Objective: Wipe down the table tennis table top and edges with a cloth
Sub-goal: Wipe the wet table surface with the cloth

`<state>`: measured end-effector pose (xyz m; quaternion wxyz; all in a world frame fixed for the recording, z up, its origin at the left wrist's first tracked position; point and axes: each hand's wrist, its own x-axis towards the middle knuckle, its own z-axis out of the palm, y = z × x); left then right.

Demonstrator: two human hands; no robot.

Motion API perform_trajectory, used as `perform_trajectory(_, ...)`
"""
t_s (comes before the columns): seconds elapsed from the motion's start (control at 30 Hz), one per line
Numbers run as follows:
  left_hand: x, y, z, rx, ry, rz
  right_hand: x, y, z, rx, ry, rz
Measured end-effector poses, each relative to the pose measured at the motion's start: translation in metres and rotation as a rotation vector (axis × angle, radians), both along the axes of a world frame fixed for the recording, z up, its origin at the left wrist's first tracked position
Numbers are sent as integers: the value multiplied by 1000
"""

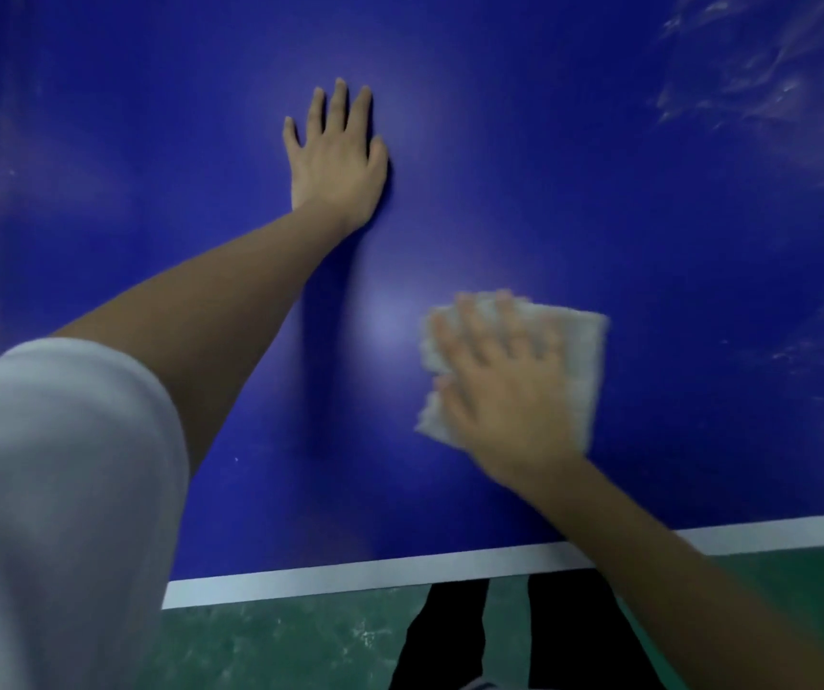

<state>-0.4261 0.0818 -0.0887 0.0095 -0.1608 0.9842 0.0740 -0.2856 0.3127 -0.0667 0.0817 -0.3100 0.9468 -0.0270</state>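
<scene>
The blue tabletop (pixel 599 191) carried a white line (pixel 350 575) along its near edge and pale streaks (pixel 773 92) toward its far right side. The left hand (pixel 335 156) lay flat on it, fingers straight, well in from the near edge. The right hand (pixel 504 385), blurred, pressed spread fingers on a white cloth (pixel 584 351) nearer that edge. Below the edge showed green floor (pixel 275 644).
</scene>
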Motion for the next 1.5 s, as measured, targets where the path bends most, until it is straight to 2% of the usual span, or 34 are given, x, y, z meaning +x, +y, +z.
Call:
perform_trajectory(0.1, 0, 1, 0, -3, -2, 0, 22, -78, -6, -84, -12, 388)
perform_trajectory(0.2, 1, -1, 3, -1, -10, 2, 56, -122, -6, -72, -8, 797)
perform_trajectory(0.3, 1, 1, 3, -4, -20, -2, 71, -108, -6, -14, -10, 978)
perform_trajectory(0.37, 1, 1, 2, -5, -23, -4, 64, -81, -6, -77, -1, 1005)
perform_trajectory(0.47, 0, -1, 2, 2, -18, 1, 30, -27, -6, -178, 16, 733)
perform_trajectory(0.57, 0, 0, 2, 10, -10, -2, -26, 41, -10, -31, 69, 310)
perform_trajectory(0.67, -1, -1, 1, 25, 2, -1, -71, 109, -9, 0, 6, -213)
perform_trajectory(0.73, -1, -2, 0, 34, 12, -6, -75, 131, -4, 10, -3, -427)
perform_trajectory(0.8, -1, -2, 0, 39, 20, -8, -57, 130, 0, 61, 26, -423)
perform_trajectory(0.9, 0, -2, -1, 34, 30, -10, -8, 115, 3, 125, 52, -3)
perform_trajectory(0.97, 2, -2, -1, 31, 31, -8, 8, 117, 5, 78, 6, 276)
perform_trajectory(1.03, 3, -1, -1, 28, 32, -8, -8, 126, 7, 86, -48, 453)
perform_trajectory(1.1, 4, 0, -1, 28, 38, -7, -47, 129, 6, 110, -39, 528)
perform_trajectory(1.3, 4, 0, 0, 34, 34, 6, -239, 87, 1, 117, -58, 491)
perform_trajectory(1.37, 4, -1, 0, 34, 28, 14, -317, 77, -1, 136, 67, 327)
perform_trajectory(1.43, 4, -1, 0, 22, 22, 17, -383, 81, 0, 82, 35, 15)
perform_trajectory(1.5, 5, -2, 0, 17, 10, 23, -411, 80, 0, 19, -18, -232)
